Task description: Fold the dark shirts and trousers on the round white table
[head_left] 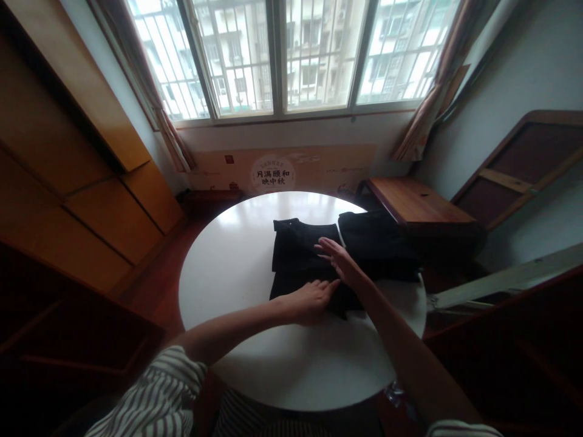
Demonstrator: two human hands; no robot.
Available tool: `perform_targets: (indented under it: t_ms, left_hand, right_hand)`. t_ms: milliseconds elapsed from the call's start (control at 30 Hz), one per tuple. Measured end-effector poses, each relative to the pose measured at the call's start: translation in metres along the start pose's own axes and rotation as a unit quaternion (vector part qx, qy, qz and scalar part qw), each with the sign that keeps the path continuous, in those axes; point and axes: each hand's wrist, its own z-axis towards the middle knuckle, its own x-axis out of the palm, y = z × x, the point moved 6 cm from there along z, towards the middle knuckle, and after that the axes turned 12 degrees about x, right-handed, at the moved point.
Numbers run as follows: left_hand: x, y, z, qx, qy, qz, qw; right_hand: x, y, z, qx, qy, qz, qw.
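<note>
A black garment (296, 249) lies spread on a round white table (218, 267), its folds hard to make out in the dark cloth. Over its near part, my left hand (312, 301) rests with a finger stretched to the right; its thumb side is hidden. Just beyond, my right hand (339, 258) is open, fingers extended to the left, low over or touching the cloth. To the right is another dark folded piece of cloth (376, 237), a pale strip along its left edge. Whether the two pieces are joined I cannot tell.
Behind the table, a wooden side table (419, 200) stands at the right, below a barred window (314, 54). Wooden cabinets (104, 212) line the left side. A pale bar (501, 282) runs close to the table's right edge.
</note>
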Motion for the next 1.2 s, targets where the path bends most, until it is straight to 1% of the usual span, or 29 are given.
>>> perform_targets:
  t_ms: [33, 100, 133, 167, 200, 233, 267, 300, 333, 367, 400, 433, 467, 500, 533, 567, 633, 700, 733, 800, 833, 933, 1000, 1067, 1100, 1133, 1167, 1200]
  left_hand:
    - [-0.001, -0.001, -0.007, 0.010, 0.012, 0.003, 1.000]
    - [-0.012, -0.002, -0.028, 0.035, -0.001, -0.014, 0.999]
    - [-0.020, 0.000, -0.042, 0.046, -0.028, -0.026, 0.998]
    - [-0.029, 0.006, -0.056, 0.043, -0.067, -0.035, 0.996]
    - [-0.039, 0.016, -0.071, 0.019, -0.118, -0.039, 0.992]
    - [-0.050, 0.031, -0.087, -0.027, -0.180, -0.040, 0.983]
    - [-0.061, 0.049, -0.104, -0.091, -0.250, -0.045, 0.963]
    - [-0.070, 0.069, -0.121, -0.162, -0.321, -0.066, 0.931]
    - [-0.077, 0.089, -0.136, -0.228, -0.381, -0.110, 0.889]
    - [-0.080, 0.108, -0.146, -0.283, -0.424, -0.176, 0.842]
    - [-0.080, 0.125, -0.150, -0.323, -0.450, -0.252, 0.794]
    - [-0.080, 0.139, -0.149, -0.349, -0.457, -0.326, 0.750]
    - [-0.079, 0.149, -0.143, -0.364, -0.451, -0.389, 0.716]
    - [-0.080, 0.157, -0.134, -0.372, -0.434, -0.436, 0.695]
    - [-0.081, 0.161, -0.122, -0.373, -0.415, -0.466, 0.686]
    - [-0.084, 0.164, -0.109, -0.366, -0.399, -0.484, 0.688]
    - [-0.090, 0.166, -0.083, -0.340, -0.379, -0.492, 0.706]
    - [-0.099, 0.166, -0.059, -0.322, -0.388, -0.474, 0.722]
    - [-0.103, 0.166, -0.048, -0.320, -0.396, -0.464, 0.725]
    - [-0.110, 0.168, -0.028, -0.326, -0.408, -0.452, 0.724]
    - [-0.113, 0.169, -0.018, -0.328, -0.411, -0.450, 0.721]
    - [-0.119, 0.171, 0.009, -0.330, -0.412, -0.457, 0.716]
    - [-0.119, 0.170, 0.021, -0.323, -0.400, -0.478, 0.712]
    - [-0.116, 0.168, 0.030, -0.284, -0.368, -0.517, 0.719]
    - [-0.115, 0.166, 0.033, -0.254, -0.347, -0.532, 0.729]
    - [-0.114, 0.166, 0.033, -0.223, -0.327, -0.534, 0.747]
    - [-0.113, 0.167, 0.032, -0.198, -0.315, -0.514, 0.773]
    - [-0.114, 0.171, 0.029, -0.184, -0.315, -0.470, 0.804]
  right_hand:
    - [0.002, -0.004, 0.001, 0.011, 0.007, -0.037, 0.999]
    - [0.006, -0.009, 0.002, 0.009, 0.020, -0.117, 0.993]
    - [0.009, -0.009, 0.001, -0.011, 0.022, -0.155, 0.988]
    - [0.012, -0.007, 0.000, -0.038, 0.025, -0.194, 0.980]
    - [0.015, -0.006, -0.002, -0.066, 0.028, -0.231, 0.970]
    - [0.018, -0.004, -0.005, -0.091, 0.034, -0.264, 0.960]
    - [0.021, -0.003, -0.008, -0.114, 0.042, -0.291, 0.949]
    - [0.024, -0.002, -0.010, -0.134, 0.049, -0.314, 0.938]
    - [0.026, -0.001, -0.013, -0.152, 0.055, -0.334, 0.929]
    - [0.029, -0.001, -0.015, -0.168, 0.059, -0.351, 0.919]
    - [0.031, -0.001, -0.017, -0.184, 0.061, -0.366, 0.910]
    - [0.034, -0.001, -0.019, -0.198, 0.061, -0.380, 0.902]
    - [0.036, -0.001, -0.021, -0.212, 0.058, -0.392, 0.893]
    - [0.039, -0.002, -0.023, -0.225, 0.052, -0.403, 0.886]
    - [0.041, -0.002, -0.025, -0.236, 0.043, -0.414, 0.878]
    - [0.043, -0.003, -0.027, -0.245, 0.032, -0.425, 0.871]
    - [0.046, -0.003, -0.030, -0.255, 0.011, -0.451, 0.855]
    - [0.049, -0.003, -0.033, -0.258, -0.001, -0.481, 0.838]
    - [0.050, -0.003, -0.034, -0.259, -0.004, -0.494, 0.830]
    - [0.051, -0.002, -0.036, -0.258, -0.007, -0.509, 0.821]
    - [0.051, -0.002, -0.036, -0.253, -0.011, -0.512, 0.821]
    - [0.045, 0.000, -0.033, -0.241, -0.048, -0.498, 0.832]
    - [0.037, 0.003, -0.029, -0.242, -0.094, -0.465, 0.847]
    - [0.025, 0.005, -0.023, -0.223, -0.147, -0.420, 0.868]
    - [0.018, 0.005, -0.019, -0.201, -0.172, -0.398, 0.878]
    - [0.011, 0.004, -0.015, -0.176, -0.191, -0.379, 0.888]
    - [0.005, 0.003, -0.012, -0.155, -0.207, -0.360, 0.896]
    - [-0.001, 0.002, -0.009, -0.142, -0.220, -0.342, 0.903]
